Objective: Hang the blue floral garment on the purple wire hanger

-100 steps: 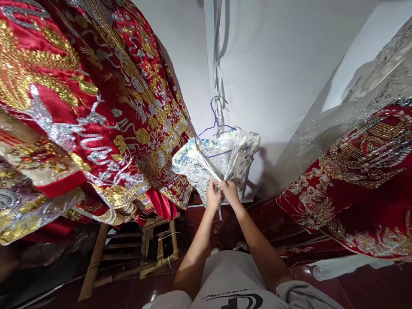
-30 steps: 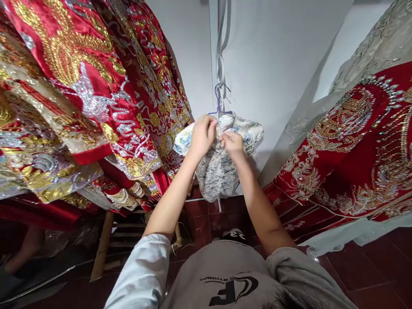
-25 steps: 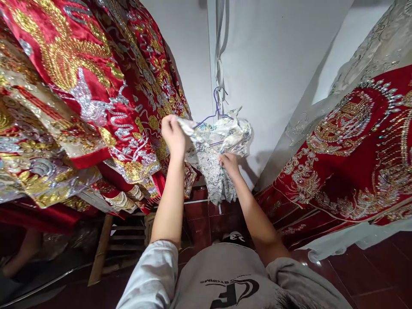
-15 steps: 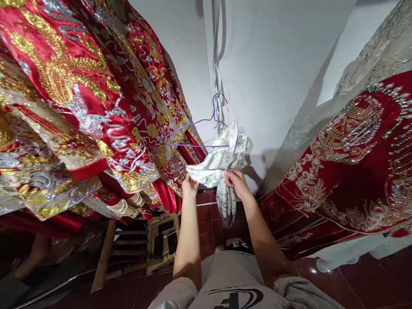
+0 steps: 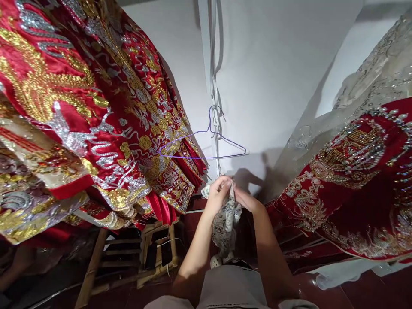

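A thin white garment with a dark and coloured print hangs bunched below my hands, in front of my legs. My left hand pinches its upper part, the fingers curled together. Close beside it, my right hand grips the same bunch from the other side; its fingertips are partly hidden by the cloth. Just above and beyond both hands, a bare purple wire hanger hangs from a white strap against the wall. The garment's exact kind cannot be made out in its folds.
Red gowns with gold and silver embroidery hang at the left. At the right hangs another beaded red gown, with a sheer pale one behind it. A bamboo chair stands low at the left on dark red tiles.
The garment has come off the hanger, which is now bare. Both hands have moved lower and closer together, gathering the cloth between them. The view has shifted slightly.
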Demonstrator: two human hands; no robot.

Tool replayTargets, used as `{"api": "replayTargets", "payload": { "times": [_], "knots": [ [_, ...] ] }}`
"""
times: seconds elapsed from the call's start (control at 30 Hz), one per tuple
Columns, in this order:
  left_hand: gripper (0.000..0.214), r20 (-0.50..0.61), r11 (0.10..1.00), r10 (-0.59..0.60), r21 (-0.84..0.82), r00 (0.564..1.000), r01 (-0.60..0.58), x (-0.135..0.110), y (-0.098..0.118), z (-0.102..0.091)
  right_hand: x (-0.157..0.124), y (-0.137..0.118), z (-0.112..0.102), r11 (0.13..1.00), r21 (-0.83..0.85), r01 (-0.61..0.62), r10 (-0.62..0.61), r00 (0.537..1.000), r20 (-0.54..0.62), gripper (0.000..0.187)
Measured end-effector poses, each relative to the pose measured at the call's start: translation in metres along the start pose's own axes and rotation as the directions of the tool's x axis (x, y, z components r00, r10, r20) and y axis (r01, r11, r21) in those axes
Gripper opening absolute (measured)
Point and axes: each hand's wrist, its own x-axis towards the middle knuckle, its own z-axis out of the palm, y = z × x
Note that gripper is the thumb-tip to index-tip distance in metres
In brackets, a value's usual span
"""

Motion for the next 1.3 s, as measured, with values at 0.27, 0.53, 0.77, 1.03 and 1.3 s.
{"api": "replayTargets", "payload": {
  "times": [0.27,0.53,0.77,1.03,1.3],
  "knots": [
    [0.050,0.284,0.952,-0.106,0.306,0.953,0.015,-0.004,0.002,-0.043,0.015,-0.047,-0.004,0.954,-0.299,-0.030,0.092,0.977,0.195,0.029],
    [0.046,0.043,0.825,-0.214,0.543,0.976,0.157,-0.036,-0.025,-0.088,0.060,-0.079,-0.020,0.782,-0.570,0.252,-0.299,0.954,0.010,0.052],
    [0.052,0.121,0.565,-0.422,0.810,0.899,0.156,-0.052,-0.012,-0.114,0.076,-0.037,-0.036,0.722,-0.675,0.151,-0.294,0.951,-0.102,0.045],
    [0.051,-0.014,0.263,-0.573,0.944,0.820,0.200,-0.037,0.008,-0.134,0.089,-0.037,-0.051,0.721,-0.664,0.196,-0.350,0.931,-0.106,0.036],
    [0.022,0.071,0.257,-0.311,0.966,0.948,0.012,0.043,0.038,-0.170,0.079,-0.038,-0.082,0.791,-0.612,-0.015,-0.310,0.852,-0.421,0.042]
  ]
}}
